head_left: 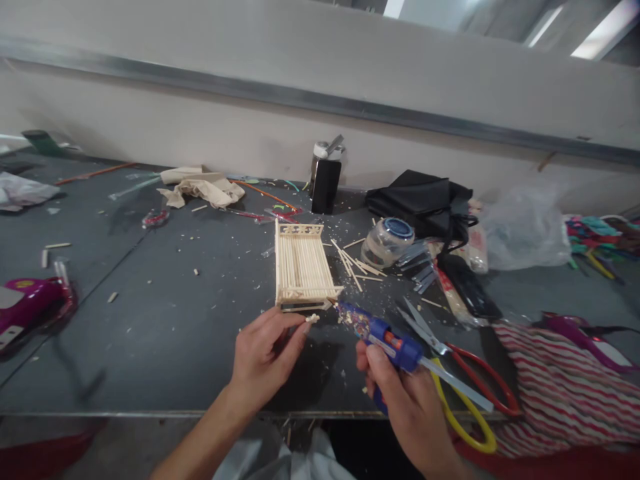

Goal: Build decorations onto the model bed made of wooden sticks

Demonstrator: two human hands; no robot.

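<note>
— What is held nearest, at the bottom of the clock face?
— Toward five o'clock, a blue plastic glue gun (376,335) with a translucent glue stick (463,387) at its rear is gripped by the bare right hand (405,390), the fingers being wrapped round its handle. Beside it, at four o'clock, steel scissors with red and yellow handles (441,348) are left with slightly parted blades.
— And the bare left hand (270,352)?
— It is seen toward seven o'clock; a small pale wooden piece (313,319) is pinched between its thumb and forefinger.
— Where is the pale, bed-shaped frame of thin wooden sticks (303,263) relative to those fingers?
— It is set at twelve o'clock from the fingertips, just beyond them; whether it is touched cannot be told. The gun's nozzle is aimed toward ten o'clock, close to its near right corner.
— Farther off?
— Loose pale sticks (351,263) are scattered at three o'clock from the frame, then a clear jar with a blue lid (383,247) is found. At one o'clock, beyond, a black phone (326,188) is stood upright.
</note>
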